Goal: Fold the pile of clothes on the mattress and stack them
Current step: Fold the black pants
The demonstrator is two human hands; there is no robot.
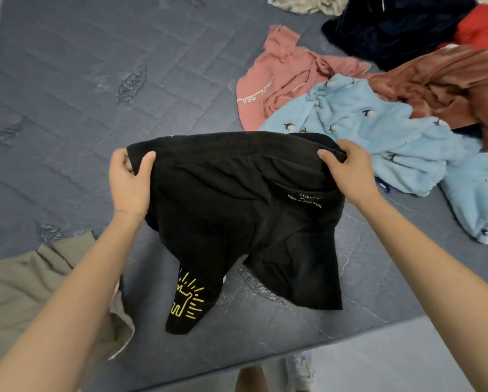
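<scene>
I hold up a pair of black shorts (231,210) with a yellow line drawing on one leg, above the grey quilted mattress (67,94). My left hand (129,182) grips the waistband's left end and my right hand (347,174) grips its right end. Both legs of the shorts hang down toward me. The unfolded pile lies at the right: a light blue fleece garment (378,137), a pink hoodie (279,83), a rust brown garment (449,89), a dark navy one (392,26) and a red one (483,26).
A folded khaki garment (30,287) lies at the mattress's near left corner, partly under my left forearm. A pale patterned cloth (302,4) shows at the top edge. The mattress's near edge (265,346) runs below the shorts, with floor and my feet beyond.
</scene>
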